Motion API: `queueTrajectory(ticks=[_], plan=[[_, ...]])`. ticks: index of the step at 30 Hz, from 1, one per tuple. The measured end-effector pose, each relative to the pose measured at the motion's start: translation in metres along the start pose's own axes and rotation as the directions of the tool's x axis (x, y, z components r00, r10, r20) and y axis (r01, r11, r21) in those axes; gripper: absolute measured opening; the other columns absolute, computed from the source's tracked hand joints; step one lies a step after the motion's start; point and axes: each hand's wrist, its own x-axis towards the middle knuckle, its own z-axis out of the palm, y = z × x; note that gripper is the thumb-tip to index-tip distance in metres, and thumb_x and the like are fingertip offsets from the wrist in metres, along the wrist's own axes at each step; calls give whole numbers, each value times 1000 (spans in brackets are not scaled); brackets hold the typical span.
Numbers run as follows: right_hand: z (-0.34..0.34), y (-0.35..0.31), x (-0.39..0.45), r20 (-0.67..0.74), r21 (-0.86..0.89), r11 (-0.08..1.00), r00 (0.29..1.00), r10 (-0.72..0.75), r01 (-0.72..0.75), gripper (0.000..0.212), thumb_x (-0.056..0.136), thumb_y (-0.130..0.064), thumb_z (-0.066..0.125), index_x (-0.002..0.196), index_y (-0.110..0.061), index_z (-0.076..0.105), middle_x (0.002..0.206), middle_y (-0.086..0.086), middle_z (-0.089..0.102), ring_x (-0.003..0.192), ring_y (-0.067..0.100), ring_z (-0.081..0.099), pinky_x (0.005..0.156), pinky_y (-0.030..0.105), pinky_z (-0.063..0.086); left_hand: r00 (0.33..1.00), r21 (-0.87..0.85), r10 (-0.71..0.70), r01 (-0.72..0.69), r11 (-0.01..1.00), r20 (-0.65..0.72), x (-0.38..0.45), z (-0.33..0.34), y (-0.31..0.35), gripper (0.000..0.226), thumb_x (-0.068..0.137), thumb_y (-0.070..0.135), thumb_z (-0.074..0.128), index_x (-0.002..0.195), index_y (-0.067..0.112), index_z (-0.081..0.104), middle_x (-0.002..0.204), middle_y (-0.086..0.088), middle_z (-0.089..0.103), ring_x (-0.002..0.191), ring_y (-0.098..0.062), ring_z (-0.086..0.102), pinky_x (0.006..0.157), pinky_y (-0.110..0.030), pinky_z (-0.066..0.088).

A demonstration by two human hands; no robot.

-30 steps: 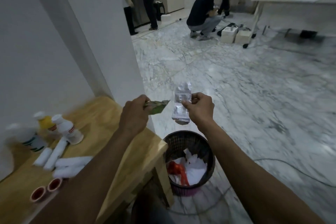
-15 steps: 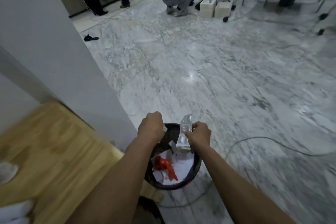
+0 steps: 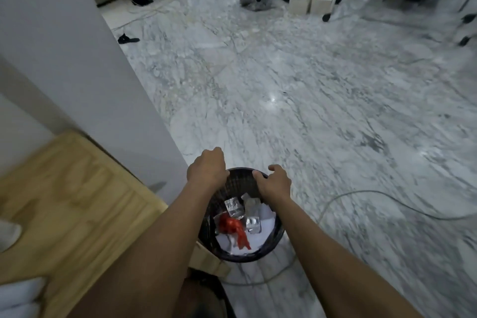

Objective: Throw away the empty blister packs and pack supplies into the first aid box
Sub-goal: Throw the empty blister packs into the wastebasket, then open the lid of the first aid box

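Blister packs (image 3: pixel 234 208): three clear, silvery pieces lie inside the bin, on white paper, just beside a red scrap (image 3: pixel 233 230). One sits near the far wall, one under the right wrist, one toward the middle.
Bin (image 3: pixel 277 236): black mesh, round, standing on the marble floor, close against the right-hand corner of the wooden table (image 3: pixel 77 201).
Left hand (image 3: pixel 206 168): over the bin's far-left rim, knuckles up, fingers curled downward. The fingertips are hidden; cannot tell whether it grips anything.
Right hand (image 3: pixel 275 183): over the far rim, fingers loosely spread and bent, nothing seen in them.
Step, by judgement: the throwing away looks done or nearly so; packing the supplies is not yet started.
Supplies: only blurred white shapes at the table's near-left edge (image 3: pixel 18 292); too smeared to name. The first aid box is not in view.
Risk: if the left hand holds a pack, letting go over the rim rather than the opening could drop it between bin and table corner.
Risk: a wrist catching the rim on the way up could tip the light bin and spill the packs.
Risk: a cable (image 3: pixel 387 210) loops across the floor just beside the bin; a foot could snag it when turning.
Open room: the floor ahead and to the right is wide and bare. A white wall (image 3: pixel 77 59) closes the left, meeting the table's far edge.
People: others stand and crouch well apart, at the far end.
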Motion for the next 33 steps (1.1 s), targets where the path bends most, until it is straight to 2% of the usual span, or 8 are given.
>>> queueTrajectory(ticks=[7,12,16,19,22,27,30,33], plan=[[-12,-52,-49,10,30,989,989,-146,146,48,91,-36,58,132,-12,50,126,13,62,118,29,55,87,30,40,990,-54,5,-13,998,-138,-55,-56,-10,42,93,34,56,128,12,47,115,-10,57,97,-31,57,73,-38,44],[-13,-106,-116,7,81,941,944,-329,328,35,90,-32,61,121,-15,60,100,4,68,95,22,62,85,33,49,936,-132,-38,-9,991,-350,-121,-99,-36,39,92,37,57,124,15,53,108,-7,63,96,-28,62,74,-38,49],[0,-140,-183,70,153,873,877,-476,462,30,87,-29,64,116,-19,64,96,0,69,89,20,66,84,40,57,881,-157,-65,-10,988,-468,-185,-124,-70,36,93,35,55,124,17,52,113,-7,63,104,-28,60,78,-39,49],[18,-156,-235,137,193,813,806,-576,549,28,86,-27,65,113,-20,65,94,-2,68,88,20,68,77,38,58,844,-159,-89,5,987,-529,-230,-136,-101,38,95,34,52,130,19,50,124,-7,59,115,-28,54,78,-36,43],[37,-164,-280,174,178,739,718,-674,650,26,86,-28,65,111,-21,67,91,-4,69,87,18,67,70,31,54,804,-176,-127,28,984,-581,-270,-141,-135,40,95,36,52,132,21,49,129,-7,59,120,-28,53,85,-38,46],[73,-172,-340,257,161,632,586,-769,758,24,86,-26,64,109,-20,68,97,-2,70,89,16,65,84,39,55,713,-242,-210,58,969,-669,-333,-140,-191,35,93,34,54,126,20,56,121,-5,66,111,-26,61,85,-43,53],[97,-173,-371,312,156,560,497,-809,814,22,87,-23,65,107,-16,69,101,-1,70,89,13,63,84,30,50,651,-274,-279,113,955,-706,-364,-131,-224,31,91,35,54,120,23,59,115,-3,68,104,-25,64,81,-44,55],[126,-175,-397,383,157,474,389,-838,867,19,88,-24,64,105,-16,69,102,-2,71,91,10,65,81,24,47,577,-325,-364,174,930,-732,-390,-119,-258,35,92,34,54,125,23,57,120,-2,66,108,-23,62,85,-42,54]])
